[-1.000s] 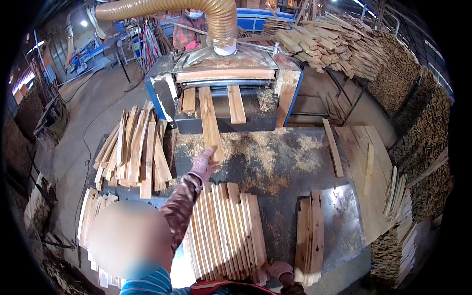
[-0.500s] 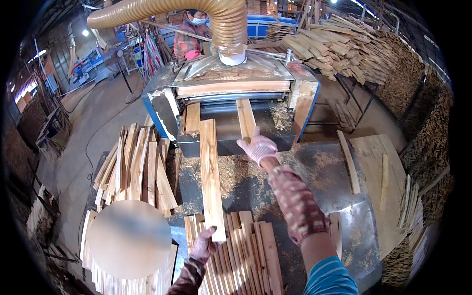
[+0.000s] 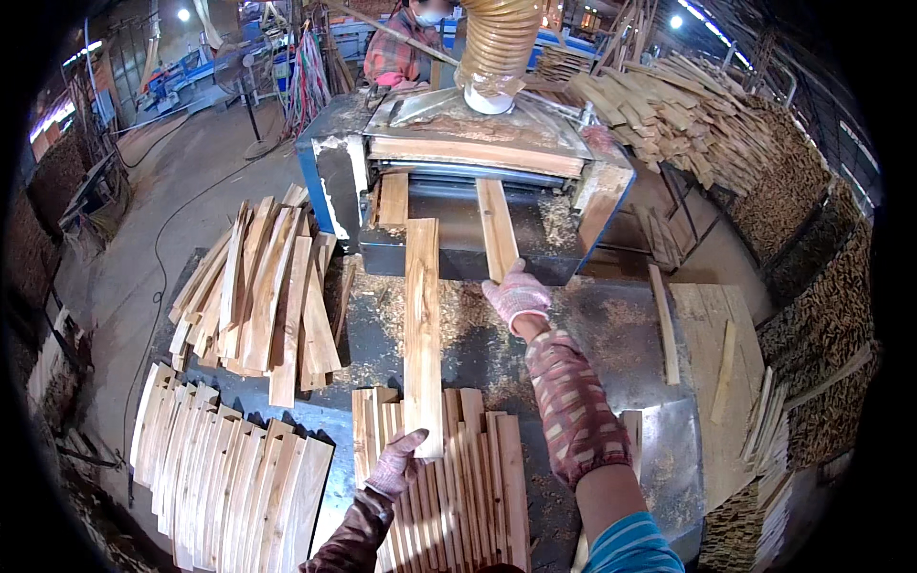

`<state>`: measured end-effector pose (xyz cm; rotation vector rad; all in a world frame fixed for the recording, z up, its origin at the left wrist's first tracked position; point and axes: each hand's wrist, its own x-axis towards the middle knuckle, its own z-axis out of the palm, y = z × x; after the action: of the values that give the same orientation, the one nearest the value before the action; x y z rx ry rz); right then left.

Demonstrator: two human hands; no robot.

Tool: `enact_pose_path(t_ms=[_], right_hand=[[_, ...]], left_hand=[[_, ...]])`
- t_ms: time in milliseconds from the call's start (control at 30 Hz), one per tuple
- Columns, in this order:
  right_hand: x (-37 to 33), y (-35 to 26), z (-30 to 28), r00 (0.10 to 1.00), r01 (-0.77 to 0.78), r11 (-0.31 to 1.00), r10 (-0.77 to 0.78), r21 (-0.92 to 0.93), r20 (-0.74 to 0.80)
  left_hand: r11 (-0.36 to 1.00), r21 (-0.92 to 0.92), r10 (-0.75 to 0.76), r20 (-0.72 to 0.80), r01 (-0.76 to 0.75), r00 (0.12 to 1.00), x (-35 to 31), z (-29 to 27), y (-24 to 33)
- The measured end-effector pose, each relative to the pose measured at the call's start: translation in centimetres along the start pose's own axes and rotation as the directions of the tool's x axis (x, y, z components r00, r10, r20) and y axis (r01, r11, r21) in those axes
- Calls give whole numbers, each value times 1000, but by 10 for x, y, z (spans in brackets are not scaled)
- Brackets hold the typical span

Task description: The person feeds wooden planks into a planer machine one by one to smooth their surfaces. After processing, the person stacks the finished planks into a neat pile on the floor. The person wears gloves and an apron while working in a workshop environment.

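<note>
My right hand, in a pinkish knit glove, grips the near end of a wooden board. That board's far end runs into the opening of a planer-like machine. Closer to me, my left hand, also gloved, holds the near end of a second board by its left edge. This board points away from me, its far end just short of the machine's bed. Its near end lies over a row of stacked strips. Another board rests on the bed's left side, partly inside the opening.
Loose boards pile up on the left of the dark, shaving-strewn table, with a neat row of strips nearer. A ribbed yellow hose rises from the machine. A masked person stands behind it. More timber heaps at the far right.
The view has shifted, uncovering the strips at lower left. My right hand has drawn back past the bed's front edge, and more of its board shows. My left hand keeps its board.
</note>
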<state>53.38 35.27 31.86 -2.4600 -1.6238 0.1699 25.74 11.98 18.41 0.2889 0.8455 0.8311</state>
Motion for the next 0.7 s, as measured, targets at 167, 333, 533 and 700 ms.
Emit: enact_pose_path(t_ms=[167,333,533,700], right_hand=[[-31,-1,-16,992,5,998,3,-60,127],[-59,8,-17,990,21,999,-17,-27,139],[-101,25,-35,996,15,999,-11,-44,92],[-206,43,-30,882,-152,783,-168,604,440]], left_hand=[[996,8,93,86,-94,992,-17,4,1],[993,55,105,8,-105,994,-45,19,-1],[998,28,60,97,-63,993,-63,23,-8],[974,181,127,69,-138,989,-78,31,-19]])
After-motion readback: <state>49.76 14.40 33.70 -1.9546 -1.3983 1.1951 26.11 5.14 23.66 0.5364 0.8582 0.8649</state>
